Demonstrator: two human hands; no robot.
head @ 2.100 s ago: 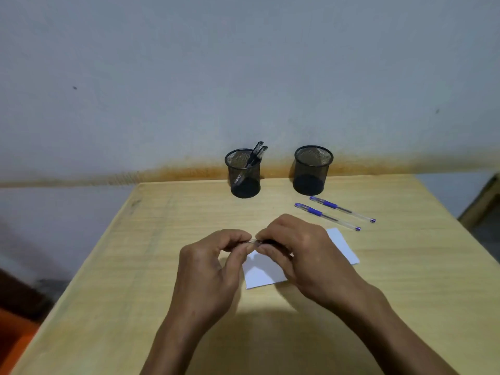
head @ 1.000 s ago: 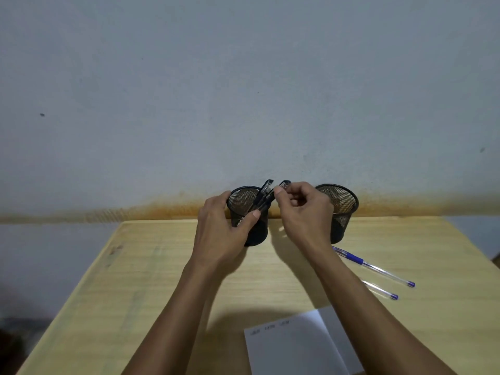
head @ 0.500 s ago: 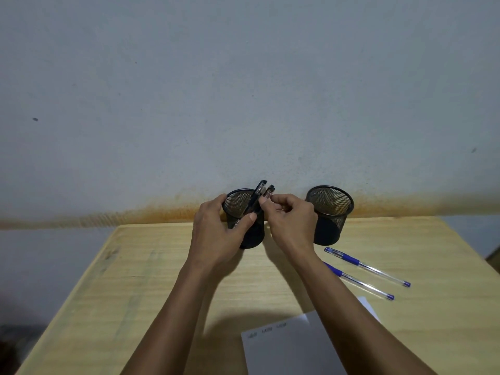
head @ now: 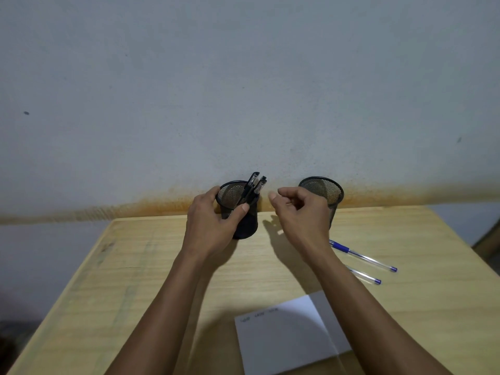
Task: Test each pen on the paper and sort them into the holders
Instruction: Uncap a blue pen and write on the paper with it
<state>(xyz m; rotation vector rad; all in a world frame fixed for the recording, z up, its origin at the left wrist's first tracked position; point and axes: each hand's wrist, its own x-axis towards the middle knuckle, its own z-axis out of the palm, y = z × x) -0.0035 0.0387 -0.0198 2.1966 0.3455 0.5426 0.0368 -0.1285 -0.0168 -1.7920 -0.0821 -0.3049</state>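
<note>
On the wooden table (head: 167,269), left hand (head: 211,226) grips the left holder (head: 244,223), black pens (head: 253,189) leaning up-right; right hand (head: 300,212) loosely curled, empty.

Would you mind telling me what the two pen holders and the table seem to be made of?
Left holder and right holder: black wire mesh, probably metal, since light shows through the fine grid. Table: pale wood or wood-look laminate, matte, with visible grain lines.
</note>
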